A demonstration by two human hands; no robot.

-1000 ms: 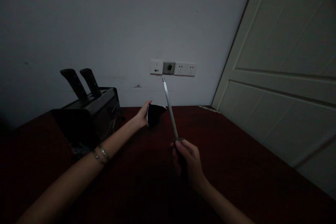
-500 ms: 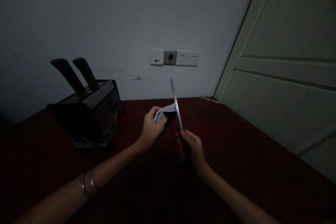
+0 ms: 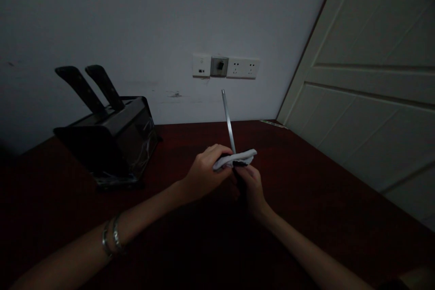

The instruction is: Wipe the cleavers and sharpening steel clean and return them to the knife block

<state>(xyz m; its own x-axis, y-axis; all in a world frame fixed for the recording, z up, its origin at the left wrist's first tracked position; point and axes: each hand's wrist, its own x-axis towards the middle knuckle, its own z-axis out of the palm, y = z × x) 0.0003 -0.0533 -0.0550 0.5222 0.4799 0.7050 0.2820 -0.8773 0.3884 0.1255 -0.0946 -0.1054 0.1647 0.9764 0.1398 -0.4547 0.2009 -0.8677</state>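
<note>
My right hand (image 3: 250,186) is closed round the dark handle of a sharpening steel (image 3: 229,120), whose grey metal rod points up and slightly left. A folded white and black cloth (image 3: 239,157) is pinched in my left hand (image 3: 208,170), which wears two bracelets at the wrist. The cloth lies across the lower end of the rod, just above my right hand, and hides that part of the rod. Most of the handle is in shadow behind my fingers.
On the left of the dark red table (image 3: 306,176) stands a black knife block (image 3: 112,138) with two black-handled knives (image 3: 103,86) in it. Behind are a wall with sockets (image 3: 226,67) and, to the right, a pale panelled door (image 3: 367,99). A thin strip (image 3: 273,124) lies at the table's back edge.
My left hand has moved right and down with the cloth, from the side of the rod's middle to its base by the handle. My right hand stays on the handle.
</note>
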